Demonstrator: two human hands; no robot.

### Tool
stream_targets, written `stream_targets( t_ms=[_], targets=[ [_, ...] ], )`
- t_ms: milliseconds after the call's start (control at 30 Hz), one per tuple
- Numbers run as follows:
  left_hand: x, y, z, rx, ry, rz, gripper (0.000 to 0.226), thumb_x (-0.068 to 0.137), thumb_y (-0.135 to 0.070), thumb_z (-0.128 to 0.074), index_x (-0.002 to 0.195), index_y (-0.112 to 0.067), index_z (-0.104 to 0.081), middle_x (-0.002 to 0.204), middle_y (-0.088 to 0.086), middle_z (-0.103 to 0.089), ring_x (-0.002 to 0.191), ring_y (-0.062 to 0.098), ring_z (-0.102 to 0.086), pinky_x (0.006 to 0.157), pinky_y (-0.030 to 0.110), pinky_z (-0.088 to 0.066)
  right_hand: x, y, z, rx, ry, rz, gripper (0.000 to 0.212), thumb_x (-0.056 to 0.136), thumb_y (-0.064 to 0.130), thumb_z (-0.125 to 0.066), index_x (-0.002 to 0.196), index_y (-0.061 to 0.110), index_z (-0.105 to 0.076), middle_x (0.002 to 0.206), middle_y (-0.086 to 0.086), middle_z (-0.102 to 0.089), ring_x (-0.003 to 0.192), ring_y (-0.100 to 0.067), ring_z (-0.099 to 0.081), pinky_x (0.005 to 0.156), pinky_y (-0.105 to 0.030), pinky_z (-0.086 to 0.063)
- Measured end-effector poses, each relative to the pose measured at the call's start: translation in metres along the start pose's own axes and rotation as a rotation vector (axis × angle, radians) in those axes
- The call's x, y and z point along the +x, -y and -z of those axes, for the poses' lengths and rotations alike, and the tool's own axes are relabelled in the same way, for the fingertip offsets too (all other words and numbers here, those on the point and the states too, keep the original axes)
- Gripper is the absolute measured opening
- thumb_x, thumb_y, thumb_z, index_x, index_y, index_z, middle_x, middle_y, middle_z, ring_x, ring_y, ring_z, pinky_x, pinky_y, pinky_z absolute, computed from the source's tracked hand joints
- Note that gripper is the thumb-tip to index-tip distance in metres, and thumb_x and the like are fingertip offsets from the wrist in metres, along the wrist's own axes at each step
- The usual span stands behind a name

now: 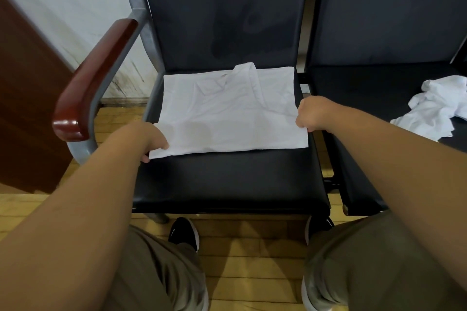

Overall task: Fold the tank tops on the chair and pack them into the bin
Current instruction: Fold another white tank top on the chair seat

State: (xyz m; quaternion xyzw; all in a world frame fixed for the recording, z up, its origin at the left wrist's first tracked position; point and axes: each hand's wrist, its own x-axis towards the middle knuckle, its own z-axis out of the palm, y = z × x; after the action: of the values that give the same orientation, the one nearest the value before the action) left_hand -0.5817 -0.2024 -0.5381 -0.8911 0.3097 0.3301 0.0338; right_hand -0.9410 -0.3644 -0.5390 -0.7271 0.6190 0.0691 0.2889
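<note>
Two white tank tops showed. One tank top (227, 113) lay flat on the chair (227, 179) seat, stretched between the left fingers (161, 145) and the right fingers (302, 124), its neck end beyond them toward the backrest. The left hand (149, 137) pinched the near left corner, fingertips tucked under the cloth and hidden. The right hand (313, 113) gripped the right edge with curled fingers; the knuckles hid the hold itself. Well right of the right fingers, a crumpled top (434, 106) lay on the next seat (366, 88), cut off by the frame edge. Below the hands, a black shoe (184, 233) bore a small white curved mark, too small to name as a brand.
</note>
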Motion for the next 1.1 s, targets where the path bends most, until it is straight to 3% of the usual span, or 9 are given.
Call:
stream_targets(
  t_ms=[100,167,233,367,567,667,800,900,1100],
  targets=[
    [-0.001,0.001,-0.002,0.03,0.044,0.022,0.07,0.1,-0.024,-0.075,0.157,-0.003,-0.039,0.122,0.02,-0.066,0.095,0.031,-0.073,0.096,0.049,-0.06,0.002,-0.006,-0.002,-0.038,-0.024,0.018,0.007,0.091,-0.003,-0.057,0.09,-0.001,-0.064,0.096,-0.017,-0.069,0.082,-0.031,-0.066,0.063,-0.032,-0.049],
    [-0.001,0.002,-0.002,0.017,0.051,0.042,0.069,0.101,-0.022,-0.074,0.156,-0.002,-0.039,0.117,0.018,-0.067,0.093,0.029,-0.072,0.095,0.047,-0.06,-0.001,-0.008,-0.006,0.103,-0.031,-0.033,0.007,0.094,0.001,-0.059,0.099,0.002,-0.062,0.102,-0.017,-0.07,0.089,-0.032,-0.07,0.067,-0.033,-0.056],
    [0.001,0.006,-0.002,-0.019,0.06,0.07,0.066,0.101,-0.02,-0.074,0.155,-0.001,-0.04,0.111,0.017,-0.067,0.089,0.028,-0.07,0.094,0.048,-0.059,-0.008,-0.011,-0.01,0.226,0.019,-0.126,0.02,0.098,0.012,-0.062,0.116,0.003,-0.061,0.11,-0.015,-0.068,0.097,-0.029,-0.07,0.074,-0.037,-0.061],
    [0.001,0.016,-0.004,-0.126,0.061,0.097,0.057,0.101,-0.018,-0.074,0.148,-0.003,-0.045,0.115,0.016,-0.068,0.103,0.029,-0.071,0.092,0.049,-0.06,-0.028,-0.015,-0.019,0.188,0.156,-0.194,0.056,0.099,0.029,-0.071,0.146,0.011,-0.048,0.123,-0.01,-0.064,0.1,-0.023,-0.069,0.077,-0.038,-0.059],
    [-0.006,0.023,-0.002,-0.153,0.078,0.094,0.032,0.106,-0.011,-0.064,0.134,0.0,-0.054,0.108,0.016,-0.07,0.098,0.028,-0.07,0.088,0.045,-0.056,-0.049,-0.008,-0.028,-0.054,0.105,-0.145,0.031,0.099,0.017,-0.065,0.126,0.002,-0.061,0.104,-0.014,-0.065,0.088,-0.026,-0.062,0.074,-0.034,-0.054],
    [-0.013,0.028,0.001,-0.098,0.135,0.097,0.024,0.106,-0.009,-0.061,0.127,0.002,-0.062,0.106,0.015,-0.073,0.089,0.026,-0.07,0.082,0.042,-0.054,-0.056,-0.013,-0.025,-0.048,0.141,-0.15,0.034,0.096,0.021,-0.07,0.123,0.007,-0.055,0.109,-0.011,-0.064,0.096,-0.024,-0.066,0.08,-0.036,-0.058],
    [-0.032,0.037,0.004,0.032,0.253,0.097,0.018,0.106,-0.004,-0.057,0.119,0.001,-0.068,0.1,0.012,-0.067,0.088,0.025,-0.064,0.094,0.042,-0.052,-0.067,-0.021,-0.021,-0.092,0.287,-0.182,0.032,0.093,0.024,-0.078,0.117,0.007,-0.064,0.107,-0.006,-0.068,0.091,-0.021,-0.065,0.083,-0.039,-0.06],
    [-0.047,0.045,0.002,0.111,0.288,0.095,0.023,0.105,-0.001,-0.057,0.124,0.002,-0.07,0.101,0.013,-0.069,0.078,0.023,-0.065,0.074,0.039,-0.053,-0.076,-0.024,-0.02,-0.149,0.389,-0.205,0.034,0.091,0.024,-0.081,0.118,0.008,-0.068,0.101,-0.005,-0.066,0.081,-0.02,-0.059,0.078,-0.037,-0.058],
    [-0.068,0.052,-0.007,0.144,0.245,0.105,0.038,0.102,-0.017,-0.072,0.13,0.006,-0.061,0.106,0.015,-0.073,0.082,0.027,-0.068,0.064,0.041,-0.052,-0.081,-0.025,-0.023,0.177,0.319,-0.191,0.031,0.095,0.043,-0.077,0.11,0.019,-0.062,0.113,-0.007,-0.07,0.106,-0.026,-0.068,0.079,-0.04,-0.056]
  ],
)
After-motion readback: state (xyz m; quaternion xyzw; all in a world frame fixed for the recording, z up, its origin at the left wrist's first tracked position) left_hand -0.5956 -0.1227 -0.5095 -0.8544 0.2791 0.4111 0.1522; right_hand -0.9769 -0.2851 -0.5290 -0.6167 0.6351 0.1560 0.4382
